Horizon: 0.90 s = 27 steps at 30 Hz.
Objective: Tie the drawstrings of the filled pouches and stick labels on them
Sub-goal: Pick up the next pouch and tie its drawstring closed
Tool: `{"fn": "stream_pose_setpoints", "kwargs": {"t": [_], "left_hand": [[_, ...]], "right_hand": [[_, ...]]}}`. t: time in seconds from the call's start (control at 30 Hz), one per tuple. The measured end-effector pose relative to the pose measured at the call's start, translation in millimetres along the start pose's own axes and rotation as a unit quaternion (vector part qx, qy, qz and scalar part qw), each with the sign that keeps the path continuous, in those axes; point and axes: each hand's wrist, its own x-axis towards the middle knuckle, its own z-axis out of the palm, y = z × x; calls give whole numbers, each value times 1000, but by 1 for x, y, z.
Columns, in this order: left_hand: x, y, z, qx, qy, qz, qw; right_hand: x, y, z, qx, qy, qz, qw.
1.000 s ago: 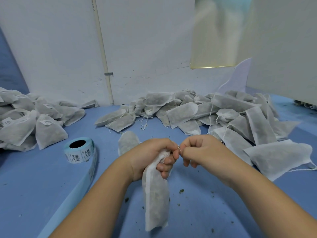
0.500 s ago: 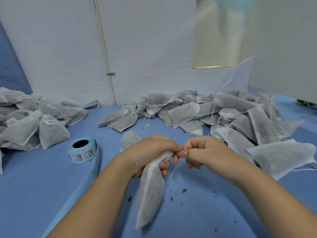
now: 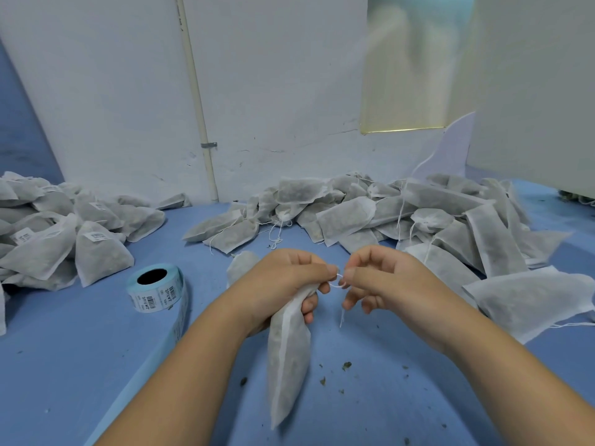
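Your left hand [image 3: 283, 284] grips the gathered neck of a filled pouch [image 3: 289, 358], fingers curled round it, thumb and forefinger pinching the drawstring [image 3: 336, 282]. The pouch hangs down from your fist over the blue table [image 3: 80, 365]. Your right hand [image 3: 386, 278] pinches the string's other side between thumb and forefinger, its other fingers loosely curled. The label roll [image 3: 156, 289] sits to your left.
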Motion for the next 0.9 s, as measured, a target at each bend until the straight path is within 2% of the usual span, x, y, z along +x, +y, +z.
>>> {"fn": "stream_pose_setpoints", "kwargs": {"t": [0.1, 0.23, 0.4, 0.53, 0.7, 0.9], "left_hand": [[-1, 1, 2, 8, 7, -4, 1000], [-1, 4, 4, 41, 17, -11, 999], [-3, 7, 9, 105, 18, -6, 994], [-2, 7, 11, 146, 42, 3, 988], [-1, 8, 12, 197, 73, 7, 978], [0, 8, 10, 245, 121, 56, 960]], "right_hand": [[-2, -1, 5, -14, 15, -2, 1000], [-2, -3, 10, -42, 73, -8, 996], [-5, -2, 16, -199, 131, -77, 968], [-5, -3, 19, -261, 135, -87, 952], [-5, -2, 17, -275, 119, -37, 953], [-7, -10, 15, -172, 97, 25, 980]]}}
